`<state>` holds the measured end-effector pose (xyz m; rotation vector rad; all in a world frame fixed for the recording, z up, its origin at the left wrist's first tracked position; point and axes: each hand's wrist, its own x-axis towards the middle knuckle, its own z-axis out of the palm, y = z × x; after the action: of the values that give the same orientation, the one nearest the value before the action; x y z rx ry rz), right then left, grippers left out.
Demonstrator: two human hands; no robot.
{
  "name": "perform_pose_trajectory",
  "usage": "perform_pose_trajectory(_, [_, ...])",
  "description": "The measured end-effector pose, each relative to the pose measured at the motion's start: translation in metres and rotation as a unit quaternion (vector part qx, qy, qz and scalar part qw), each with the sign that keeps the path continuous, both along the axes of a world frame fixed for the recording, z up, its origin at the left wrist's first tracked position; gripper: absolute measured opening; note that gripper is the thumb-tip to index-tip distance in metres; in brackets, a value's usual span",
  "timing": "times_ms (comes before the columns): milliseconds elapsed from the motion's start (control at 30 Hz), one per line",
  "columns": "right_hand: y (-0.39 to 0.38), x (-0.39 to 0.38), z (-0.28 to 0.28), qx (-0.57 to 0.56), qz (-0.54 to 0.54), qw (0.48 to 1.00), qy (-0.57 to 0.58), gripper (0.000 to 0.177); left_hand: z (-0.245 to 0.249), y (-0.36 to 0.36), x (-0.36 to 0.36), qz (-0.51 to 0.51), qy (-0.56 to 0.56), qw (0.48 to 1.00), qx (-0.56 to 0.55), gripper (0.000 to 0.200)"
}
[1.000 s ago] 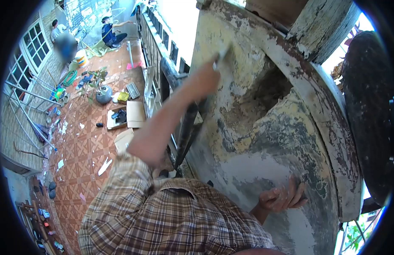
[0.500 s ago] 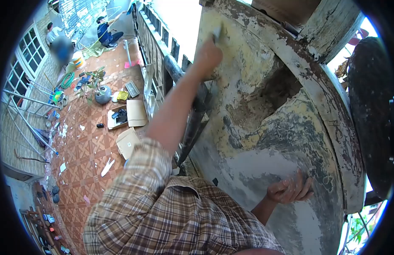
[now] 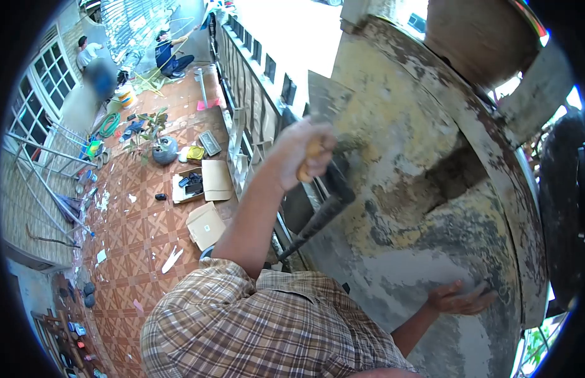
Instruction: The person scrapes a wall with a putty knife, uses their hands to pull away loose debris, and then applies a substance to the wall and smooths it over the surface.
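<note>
My left hand is closed around the yellowish handle of a scraper. Its blade is smeared by motion near the wall's left edge. The curved wall has peeling yellow and grey paint, with a brown hollow broken into its surface. Lower down, my right hand is open, fingers stretched out against or just over a smooth whitish-grey patch. Nothing shows in it. A dark pipe runs beside the wall, under my left hand.
On the tiled floor at left are an open cardboard box, a potted plant and scattered debris. A railing runs along the wall side. Another person crouches at the back, and one more is further left.
My left hand has come down and towards me along the wall with the scraper. The fingers of my right hand have straightened. The whole view has shifted slightly.
</note>
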<state>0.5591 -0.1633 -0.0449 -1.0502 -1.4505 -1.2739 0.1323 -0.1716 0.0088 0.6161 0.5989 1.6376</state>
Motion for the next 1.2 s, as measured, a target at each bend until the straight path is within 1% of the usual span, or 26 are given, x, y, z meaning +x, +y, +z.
perform_pose_trajectory(67, [0.002,-0.011,0.004,0.021,-0.111,0.992,0.065,0.053,-0.002,-0.001,0.011,-0.014,0.03,0.999,-0.01,0.022])
perform_pose_trajectory(133, [0.007,-0.013,0.007,0.031,-0.129,0.988,0.076,0.055,-0.005,-0.001,0.023,0.036,0.164,0.985,0.024,0.034])
perform_pose_trajectory(167, [0.008,-0.015,0.007,0.042,-0.145,0.985,0.084,0.057,-0.005,-0.004,0.026,0.034,0.166,0.985,0.025,0.034])
perform_pose_trajectory(233, [0.014,-0.026,0.011,0.054,-0.137,0.984,0.103,0.057,-0.004,-0.012,0.027,-0.042,0.088,0.995,-0.019,0.036])
perform_pose_trajectory(267, [0.017,-0.034,0.013,0.065,-0.127,0.983,0.118,0.057,-0.008,-0.014,0.024,-0.047,0.09,0.995,-0.019,0.036])
perform_pose_trajectory(300, [0.018,-0.047,0.015,0.065,-0.133,0.982,0.118,0.057,-0.012,-0.016,0.021,-0.1,0.096,0.99,-0.005,0.034])
perform_pose_trajectory(333, [0.021,-0.065,0.018,0.045,-0.095,0.987,0.121,0.057,-0.016,-0.017,0.019,-0.152,0.101,0.983,0.008,0.032])
perform_pose_trajectory(433, [0.021,-0.117,0.022,-0.045,0.012,0.995,0.086,0.059,-0.032,-0.016,0.024,-0.183,0.087,0.978,0.041,0.024])
perform_pose_trajectory(500, [0.011,-0.151,0.012,-0.175,0.268,0.936,0.146,0.06,-0.035,-0.017,0.032,-0.205,0.083,0.972,0.074,0.018])
perform_pose_trajectory(533, [0.004,-0.17,0.011,-0.175,0.265,0.937,0.146,0.06,-0.035,-0.02,0.036,-0.208,0.082,0.972,0.074,0.018])
perform_pose_trajectory(567, [-0.002,-0.19,0.011,-0.281,0.459,0.811,0.228,0.058,-0.037,-0.023,0.038,-0.244,0.131,0.959,0.058,0.02])
perform_pose_trajectory(600, [-0.008,-0.205,0.01,-0.368,0.62,0.627,0.293,0.057,-0.04,-0.027,0.042,-0.28,0.178,0.943,0.042,0.021])
perform_pose_trajectory(633, [-0.015,-0.216,0.012,-0.368,0.618,0.629,0.295,0.057,-0.047,-0.029,0.046,-0.282,0.177,0.942,0.042,0.021])
perform_pose_trajectory(700, [-0.025,-0.23,0.018,-0.434,0.618,0.554,0.352,0.049,-0.06,-0.031,0.05,-0.239,0.141,0.958,0.067,0.022])
perform_pose_trajectory(733, [-0.026,-0.23,0.015,-0.434,0.615,0.555,0.354,0.049,-0.063,-0.033,0.048,-0.242,0.14,0.958,0.066,0.022])
perform_pose_trajectory(800, [-0.026,-0.22,0.008,-0.484,0.466,0.605,0.427,0.039,-0.065,-0.035,0.043,-0.28,0.202,0.934,0.097,0.022])
perform_pose_trajectory(833, [-0.027,-0.216,0.005,-0.483,0.463,0.606,0.43,0.039,-0.065,-0.037,0.043,-0.282,0.211,0.932,0.081,0.021])
perform_pose_trajectory(867, [-0.027,-0.212,0.003,-0.455,0.454,0.633,0.432,0.036,-0.064,-0.038,0.04,-0.287,0.209,0.931,0.082,0.021])
perform_pose_trajectory(900, [-0.028,-0.21,0.003,-0.426,0.444,0.658,0.434,0.034,-0.063,-0.039,0.036,-0.24,0.321,0.907,0.126,0.026])
perform_pose_trajectory(933, [-0.029,-0.209,0.005,-0.424,0.439,0.661,0.438,0.034,-0.061,-0.039,0.034,-0.191,0.428,0.867,0.171,0.034])
perform_pose_trajectory(967, [-0.029,-0.207,0.01,-0.394,0.449,0.683,0.42,0.033,-0.062,-0.042,0.037,-0.201,0.426,0.865,0.175,0.034])
perform_pose_trajectory(1033, [-0.027,-0.212,0.027,-0.338,0.448,0.728,0.395,0.029,-0.06,-0.049,0.049,0.01,0.451,0.852,0.265,0.057])
perform_pose_trajectory(1100, [-0.011,-0.203,0.034,-0.283,0.338,0.86,0.257,0.039,-0.044,-0.047,0.052,-0.044,0.475,0.835,0.275,0.064])
perform_pose_trajectory(1133, [-0.009,-0.207,0.047,-0.263,0.317,0.881,0.232,0.044,-0.035,-0.044,0.051,-0.072,0.508,0.814,0.273,0.07])
perform_pose_trajectory(1167, [-0.006,-0.217,0.059,-0.243,0.3,0.9,0.203,0.05,-0.028,-0.039,0.051,-0.095,0.5,0.81,0.291,0.07])
perform_pose_trajectory(1200, [-0.004,-0.222,0.065,-0.27,0.369,0.842,0.286,0.054,-0.022,-0.033,0.051,-0.064,0.566,0.766,0.298,0.073])
